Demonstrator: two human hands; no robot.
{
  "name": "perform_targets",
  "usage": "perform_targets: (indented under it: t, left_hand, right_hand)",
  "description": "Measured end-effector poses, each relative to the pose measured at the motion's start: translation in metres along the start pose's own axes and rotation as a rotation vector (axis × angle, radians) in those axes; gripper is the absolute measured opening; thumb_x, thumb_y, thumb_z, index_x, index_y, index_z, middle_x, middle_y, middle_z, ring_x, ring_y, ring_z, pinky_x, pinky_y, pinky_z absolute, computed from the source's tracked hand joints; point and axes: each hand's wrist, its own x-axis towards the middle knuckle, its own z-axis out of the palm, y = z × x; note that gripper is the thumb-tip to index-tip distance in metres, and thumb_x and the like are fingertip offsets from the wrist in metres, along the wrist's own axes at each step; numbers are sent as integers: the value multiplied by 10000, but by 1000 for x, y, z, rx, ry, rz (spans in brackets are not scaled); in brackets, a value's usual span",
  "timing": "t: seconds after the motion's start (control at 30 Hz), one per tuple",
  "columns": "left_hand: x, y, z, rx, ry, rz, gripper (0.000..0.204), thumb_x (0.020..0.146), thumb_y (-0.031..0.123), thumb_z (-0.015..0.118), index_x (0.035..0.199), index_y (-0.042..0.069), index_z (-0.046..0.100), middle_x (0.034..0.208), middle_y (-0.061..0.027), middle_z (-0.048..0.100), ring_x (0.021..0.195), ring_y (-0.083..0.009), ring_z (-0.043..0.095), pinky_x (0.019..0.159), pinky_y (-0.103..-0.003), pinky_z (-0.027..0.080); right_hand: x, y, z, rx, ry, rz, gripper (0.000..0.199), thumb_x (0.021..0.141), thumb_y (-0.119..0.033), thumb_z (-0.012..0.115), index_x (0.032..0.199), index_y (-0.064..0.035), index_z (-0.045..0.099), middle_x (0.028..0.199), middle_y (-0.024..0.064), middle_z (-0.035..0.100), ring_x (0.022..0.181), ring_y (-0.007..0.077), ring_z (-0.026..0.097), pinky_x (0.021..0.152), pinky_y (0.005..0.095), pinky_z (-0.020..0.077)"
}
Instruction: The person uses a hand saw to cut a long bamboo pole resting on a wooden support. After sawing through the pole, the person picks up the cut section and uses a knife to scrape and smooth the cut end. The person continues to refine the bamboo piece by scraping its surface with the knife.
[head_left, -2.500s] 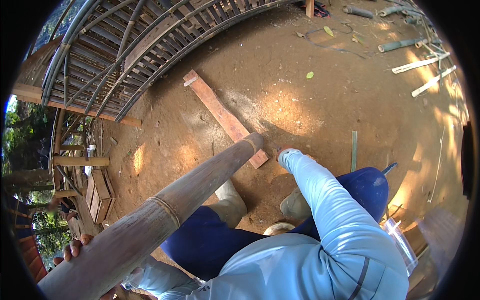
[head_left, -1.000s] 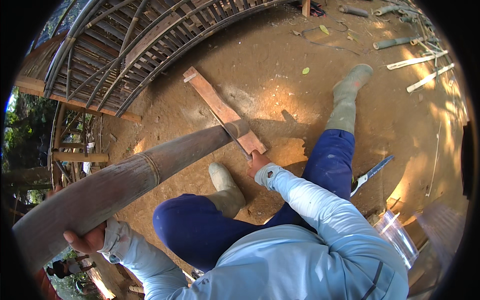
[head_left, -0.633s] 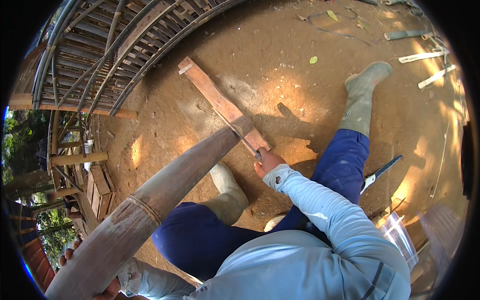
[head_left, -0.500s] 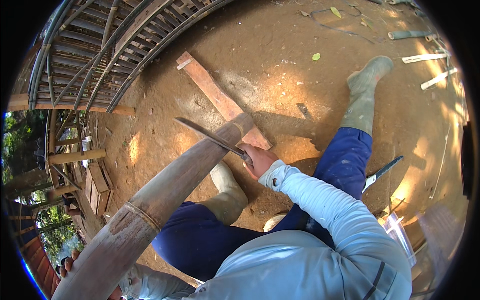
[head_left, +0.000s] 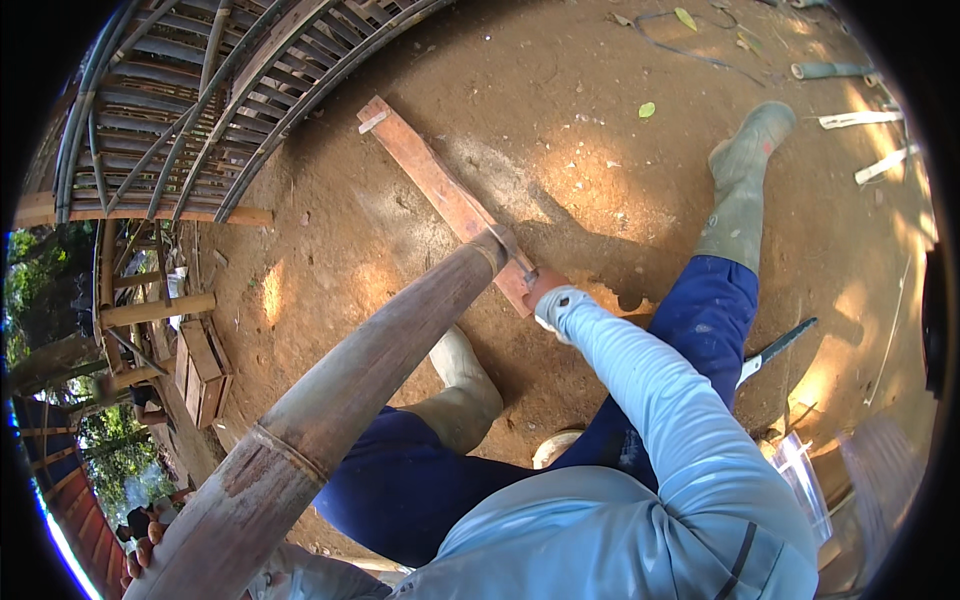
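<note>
A thick grey-brown bamboo pole (head_left: pixel 345 355) slants from the lower left toward the middle, a ringed node partway along it. At the lower left the fingers of my left hand (head_left: pixel 146 548) wrap around its near end; the thumb is hidden. My right hand (head_left: pixel 546 289) is closed on the handle of a machete (head_left: pixel 516 252), whose blade is at the far end of the pole. How far the blade touches or enters the bamboo cannot be made out. Beneath that end lies a reddish wooden plank (head_left: pixel 425 175) on the ground.
My boots (head_left: pixel 738 185) stand apart on bare dirt. A hand saw (head_left: pixel 780 350) with a dark blade lies right of my leg. A slatted bamboo structure (head_left: pixel 150 130) rises at the upper left, above a wooden crate (head_left: pixel 200 372). Cut bamboo pieces (head_left: pixel 832 71) lie far right.
My right hand has moved slightly right and away from me. The machete blade, held across the pole before, is now down at its far end. My left hand keeps its grip.
</note>
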Motion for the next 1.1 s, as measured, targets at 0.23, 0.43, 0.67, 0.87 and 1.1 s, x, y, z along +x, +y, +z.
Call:
perform_targets:
  t: [0.23, 0.43, 0.67, 0.87, 1.1]
  left_hand:
    - [-3, 5, -3, 5, 9, -29, 1004, 640, 459, 729, 1353, -60, 249, 1296, -214, 368, 1248, -424, 330, 1096, -562, 178]
    - [-5, 6, -2, -6, -5, -42, 1007, 630, 456, 737, 1349, -56, 252, 1288, -212, 367, 1245, -419, 329, 1096, -560, 174]
    - [-8, 7, -4, -56, -32, -54, 1011, 618, 453, 746, 1344, -52, 255, 1279, -210, 366, 1241, -414, 328, 1096, -559, 170]
    - [3, 14, -7, -100, -87, -96, 1016, 602, 452, 759, 1337, -45, 262, 1271, -206, 363, 1236, -408, 327, 1096, -556, 167]
    - [-8, 7, 3, -63, -22, -16, 1035, 604, 461, 766, 1350, -45, 257, 1303, -220, 346, 1244, -420, 328, 1097, -557, 166]
  right_hand:
    - [-13, -32, -24, -72, -133, -160, 307, 681, -213, 665, 945, -62, 621, 861, 202, 653, 832, 394, 627, 719, 457, 508]
    - [-17, -48, -31, -59, -159, -304, 307, 680, -221, 659, 953, -83, 634, 914, 191, 664, 858, 386, 632, 742, 444, 511]
    - [-14, -54, -27, -55, -115, -264, 383, 683, -225, 652, 1041, -90, 634, 943, 197, 662, 878, 389, 632, 788, 427, 517]
    - [16, -11, -22, -174, -79, -65, 386, 686, -255, 666, 1037, -97, 634, 895, 191, 666, 846, 389, 638, 776, 430, 523]
    - [10, -18, -18, -140, -123, 95, 294, 683, -216, 657, 944, -81, 638, 866, 178, 668, 823, 389, 636, 748, 437, 517]
